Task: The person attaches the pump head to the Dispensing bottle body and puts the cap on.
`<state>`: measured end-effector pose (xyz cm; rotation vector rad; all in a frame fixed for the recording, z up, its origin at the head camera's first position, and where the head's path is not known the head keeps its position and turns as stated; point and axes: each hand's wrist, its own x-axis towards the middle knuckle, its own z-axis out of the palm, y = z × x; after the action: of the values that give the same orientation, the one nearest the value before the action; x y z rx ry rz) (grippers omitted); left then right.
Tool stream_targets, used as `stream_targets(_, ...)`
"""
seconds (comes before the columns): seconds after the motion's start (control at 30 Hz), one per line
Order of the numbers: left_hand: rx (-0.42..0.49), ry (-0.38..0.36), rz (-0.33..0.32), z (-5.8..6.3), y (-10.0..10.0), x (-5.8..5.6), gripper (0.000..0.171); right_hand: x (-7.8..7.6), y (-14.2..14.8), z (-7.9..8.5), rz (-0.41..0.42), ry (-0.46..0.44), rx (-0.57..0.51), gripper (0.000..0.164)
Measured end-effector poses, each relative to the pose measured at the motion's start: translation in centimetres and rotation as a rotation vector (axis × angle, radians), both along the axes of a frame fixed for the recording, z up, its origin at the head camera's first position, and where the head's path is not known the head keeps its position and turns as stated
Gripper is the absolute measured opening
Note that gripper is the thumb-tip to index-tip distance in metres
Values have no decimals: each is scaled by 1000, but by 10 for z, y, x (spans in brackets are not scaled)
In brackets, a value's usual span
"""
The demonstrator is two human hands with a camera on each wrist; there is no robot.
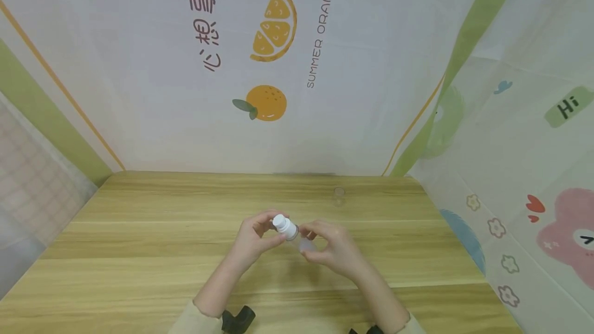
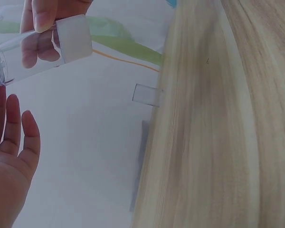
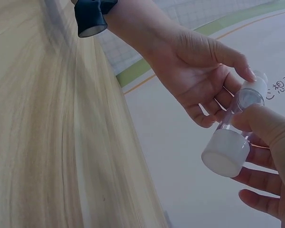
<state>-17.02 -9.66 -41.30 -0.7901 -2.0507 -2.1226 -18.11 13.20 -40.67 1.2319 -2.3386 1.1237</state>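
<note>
Bottle (image 1: 290, 231) held up above the counter (image 1: 139, 246).
Head: your left grip (image 1: 252, 241) pinches its white top (image 1: 281, 222), your right grip (image 1: 335, 249) its clear body. Left wrist: a clear cylinder (image 2: 146, 95) stands beyond. Right wrist: the white base (image 3: 225, 154) faces your camera.

"心想事" (image 1: 206, 33), "SUMMER ORANGE" (image 1: 321, 27), on backdrop (image 1: 278, 73); "Hi" (image 1: 568, 106), on green patch (image 1: 554, 116)

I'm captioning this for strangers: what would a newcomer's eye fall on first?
Probably the orange slice and whole orange printed on the white backdrop behind the table. Next, the white-topped clear bottle held over the table by the left grip and right grip. A small clear cylinder stands farther back.
</note>
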Motion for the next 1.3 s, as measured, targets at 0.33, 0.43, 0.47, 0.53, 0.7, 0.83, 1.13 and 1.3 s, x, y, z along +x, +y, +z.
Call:
stream_targets(0.33, 5, 5, 9, 1, 1, 0, 30, 2, -2, 1, -18, -32, -8, 40)
stream_targets(0.43, 4, 6, 12, 1, 2, 0, 30, 2, -2, 1, -18, -38, -15, 40)
stream_targets(0.47, 4, 5, 13, 1, 2, 0, 31, 2, -2, 0, -17, -39, -17, 40)
stream_targets(0.53, 4, 7, 15, 2, 2, 0, 30, 2, -2, 1, -13, -41, -21, 40)
stream_targets(0.7, -7, 16, 20, 3, 2, 1, 31, 3, -3, 1, -11, -47, -29, 39)
stream_targets(0.83, -19, 34, 22, 2, 2, 1, 33, 4, -3, 2, -15, -54, -31, 39)
stream_targets(1.13, -59, 42, 53, -1, 3, 0, 34, 4, -3, 3, -36, -49, -24, 40)
stream_targets(1.3, -76, 25, 68, -1, 4, 0, 38, 4, -3, 4, -52, -40, -13, 40)
